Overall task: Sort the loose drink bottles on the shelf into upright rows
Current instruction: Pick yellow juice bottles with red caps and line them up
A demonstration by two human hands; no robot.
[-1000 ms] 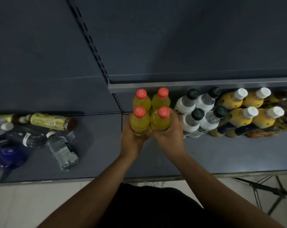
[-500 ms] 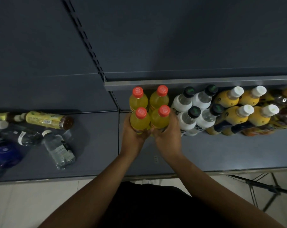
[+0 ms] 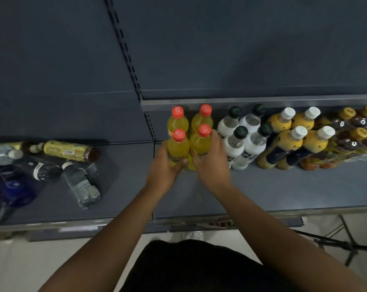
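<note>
Here, mid-frame, our left hand (image 3: 165, 170) and right hand (image 3: 212, 165) each wrap curled fingers (image 3: 217, 137) round one front yellow bottle (image 3: 178, 147), squeezing the pair together, likely to square the upright block on the shelf (image 3: 262, 190). The loose bottles (image 3: 79, 183) lie toppled at the left edge.

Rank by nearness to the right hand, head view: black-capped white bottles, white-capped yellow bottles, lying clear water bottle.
1. Black-capped white bottles, beside the right hand.
2. White-capped yellow bottles, farther right.
3. Lying clear water bottle, far left.
</note>
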